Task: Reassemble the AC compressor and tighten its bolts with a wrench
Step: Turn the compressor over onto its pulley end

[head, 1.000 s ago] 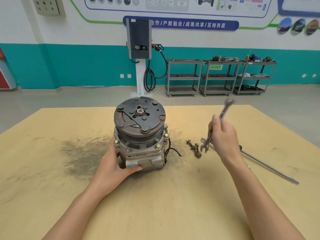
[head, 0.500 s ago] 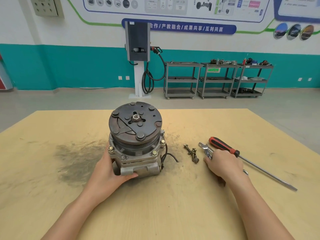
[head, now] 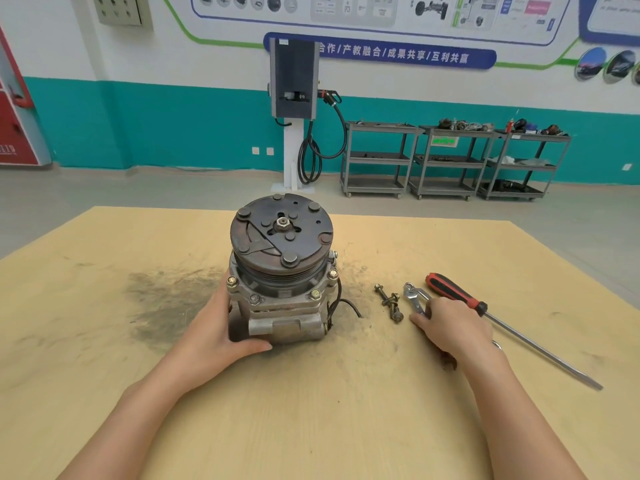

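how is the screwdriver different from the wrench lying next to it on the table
The screwdriver has a red and black handle and a long bare shaft; the wrench is all silver metal. The screwdriver lies untouched; the right hand covers most of the wrench. Both lie flat, right of the compressor.

The work surface is a pale wooden table [head: 311, 410], marked by a dark smudge of grime [head: 166, 299] left of centre. The AC compressor [head: 282, 271] is stood upright on it, clutch plate uppermost, at the smudge's right edge. Two loose bolts [head: 389, 302] are laid just right of the compressor. A wrench [head: 414, 297] is laid flat beside the bolts, its rear part covered by the right hand [head: 453, 329], which is rested on the table. A red-and-black-handled screwdriver [head: 502, 323] is laid diagonally further right.
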A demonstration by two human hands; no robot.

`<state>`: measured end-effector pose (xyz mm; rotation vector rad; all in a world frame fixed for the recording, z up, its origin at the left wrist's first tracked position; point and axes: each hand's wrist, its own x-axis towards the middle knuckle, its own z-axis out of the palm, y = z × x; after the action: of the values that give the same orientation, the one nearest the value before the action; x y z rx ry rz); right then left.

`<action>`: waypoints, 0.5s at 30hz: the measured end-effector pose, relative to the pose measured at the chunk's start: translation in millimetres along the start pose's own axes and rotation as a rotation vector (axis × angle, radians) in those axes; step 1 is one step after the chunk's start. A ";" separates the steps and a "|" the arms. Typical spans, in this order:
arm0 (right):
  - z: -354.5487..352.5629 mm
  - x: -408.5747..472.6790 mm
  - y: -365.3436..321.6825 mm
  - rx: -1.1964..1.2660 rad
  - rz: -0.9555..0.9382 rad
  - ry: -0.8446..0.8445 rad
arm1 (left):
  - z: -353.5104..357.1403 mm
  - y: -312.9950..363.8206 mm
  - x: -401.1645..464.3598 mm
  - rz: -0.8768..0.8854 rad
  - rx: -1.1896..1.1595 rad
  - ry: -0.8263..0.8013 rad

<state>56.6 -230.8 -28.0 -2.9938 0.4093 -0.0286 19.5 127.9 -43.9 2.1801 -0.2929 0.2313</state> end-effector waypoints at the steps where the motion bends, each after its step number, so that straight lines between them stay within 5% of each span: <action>1: 0.2 -0.3 -0.1 0.006 -0.007 -0.009 | 0.4 0.0 -1.0 -0.009 0.002 -0.008; 6: 1.7 -2.0 -0.4 0.047 -0.015 0.018 | -0.4 -4.1 -2.4 -0.013 0.014 -0.024; 10: -0.9 -4.7 -6.4 0.162 -0.043 0.251 | -3.8 1.4 -3.5 -0.010 -0.011 -0.039; 13: -4.2 -10.6 -17.9 0.224 -0.126 0.333 | -30.1 6.1 -7.6 -0.078 -0.269 -0.026; 15: -2.7 -17.0 -28.1 0.236 -0.195 0.366 | -50.0 14.5 -15.1 -0.052 -0.403 0.134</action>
<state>47.7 -199.7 -22.0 -2.7759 0.1307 -0.6039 -2.1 162.2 -7.8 1.7630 -0.1879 0.2629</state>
